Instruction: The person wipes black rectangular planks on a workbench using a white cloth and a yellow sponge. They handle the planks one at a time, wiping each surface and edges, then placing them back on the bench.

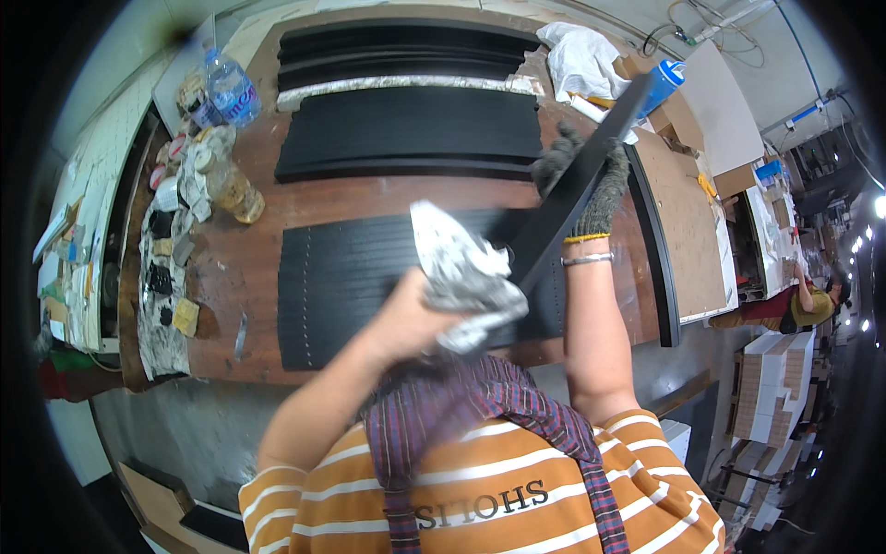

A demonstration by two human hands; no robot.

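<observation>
A crumpled, grey-stained white cloth (466, 268) is bunched in my bare left hand (411, 319), its fingers closed round it. My right hand (604, 189) wears a dark grey knit glove with a yellow cuff. It grips a long black strip (591, 157), raised and slanting across the table. The strip's near end lies close to the cloth; whether they touch I cannot tell. Under my hands, several black strips (346, 286) lie side by side on the brown table (268, 198), small holes lining their ends. The cloth, strip and my left arm partly cover them.
More black strips (406, 129) lie farther back, with another stack (397, 44) behind. At the left are a water bottle (233, 88), a bottle of brownish liquid (233, 192) and a yellow block (185, 317). A blue bottle (661, 85) and white bag (581, 60) sit back right.
</observation>
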